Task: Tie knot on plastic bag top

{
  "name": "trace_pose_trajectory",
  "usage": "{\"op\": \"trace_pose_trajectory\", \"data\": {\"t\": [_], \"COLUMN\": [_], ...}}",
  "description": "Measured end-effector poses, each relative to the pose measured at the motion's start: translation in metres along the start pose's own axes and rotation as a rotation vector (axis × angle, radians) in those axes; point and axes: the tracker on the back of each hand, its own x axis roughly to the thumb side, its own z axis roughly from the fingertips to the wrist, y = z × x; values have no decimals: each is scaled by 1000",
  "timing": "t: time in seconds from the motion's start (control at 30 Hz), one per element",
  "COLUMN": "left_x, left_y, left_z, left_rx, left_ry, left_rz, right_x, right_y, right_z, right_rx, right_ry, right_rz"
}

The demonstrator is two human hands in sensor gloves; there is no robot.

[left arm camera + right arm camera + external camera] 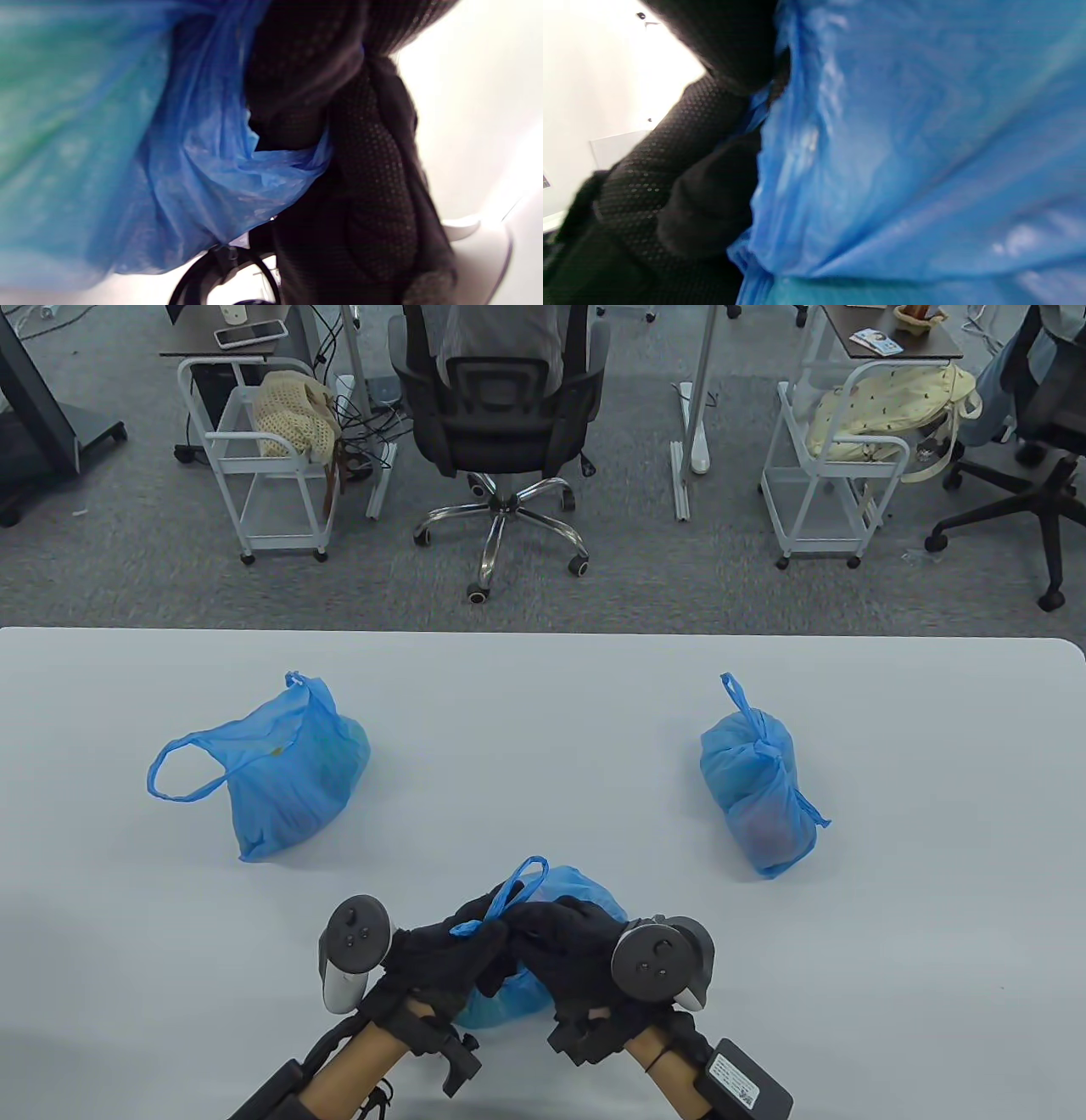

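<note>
Here, bag handle upright between left hand and right hand.

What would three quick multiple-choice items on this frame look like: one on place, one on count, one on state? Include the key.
1. Where is the bag being worked on?
A. at the near edge of the table, between both hands
B. at the far left of the table
C. on the office chair

2. How many blue bags are on the table?
A. two
B. three
C. four

3. What state is the bag on the right in?
A. knotted shut
B. wide open
C. torn in half

Key:
1 A: the left hand and right hand both pinch the near bag at its top.
2 B: the near bag, the left bag and the right bag lie on the table.
3 A: its handles are tied across its middle.
</note>
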Motion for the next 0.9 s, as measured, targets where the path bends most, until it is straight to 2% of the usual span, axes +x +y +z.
{"op": "trace_pose_trajectory", "data": {"t": [0.27,0.37,0.47,0.6,0.77,0.9], "left_x": [6,10,11,3,-11,-18], "left_y": [0,-2,-2,1,6,8], "left_z": [0,0,0,0,0,1], "left_rx": [-46,-69,-83,-65,-45,-32], "left_ry": [-51,-73,-75,-38,27,59], "left_rz": [8,-63,-74,56,291,394], "right_x": [-22,-24,-18,-13,-7,8], "right_y": [-20,-23,-25,-32,-37,-31], "right_z": [-1,-3,-4,0,2,2], "right_rx": [-147,-128,-166,-299,-331,-282], "right_ry": [140,126,107,75,12,-107], "right_rz": [-110,-235,-289,-234,-189,-65]}}
